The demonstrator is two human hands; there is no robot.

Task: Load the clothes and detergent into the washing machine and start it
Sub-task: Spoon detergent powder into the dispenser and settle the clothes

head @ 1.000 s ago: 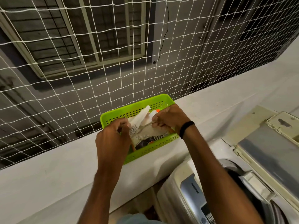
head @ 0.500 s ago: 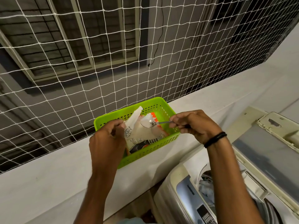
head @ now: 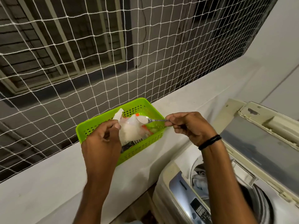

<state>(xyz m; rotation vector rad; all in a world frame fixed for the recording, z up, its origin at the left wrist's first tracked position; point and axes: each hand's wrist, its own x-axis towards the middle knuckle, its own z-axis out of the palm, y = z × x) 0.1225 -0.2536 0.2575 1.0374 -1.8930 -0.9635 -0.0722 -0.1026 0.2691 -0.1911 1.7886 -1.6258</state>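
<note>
A white and orange detergent packet (head: 130, 132) stands in a green plastic basket (head: 146, 143) on the white ledge. My left hand (head: 103, 139) pinches the packet's open top. My right hand (head: 189, 126) holds a metal spoon (head: 145, 119) heaped with white powder, level, just above the packet. The top-loading washing machine (head: 182, 189) stands at the lower right with its lid (head: 258, 139) raised. Clothes (head: 198, 180) show inside the drum.
A white rope net (head: 113, 62) runs along the far side of the ledge (head: 40, 180), close behind the basket. The machine's control panel (head: 199, 209) faces me at the bottom right. A black band circles my right wrist.
My right hand has drawn the spoon out of the packet and moved it right, loaded with powder. The view has swung a little toward the machine, showing more of the drum.
</note>
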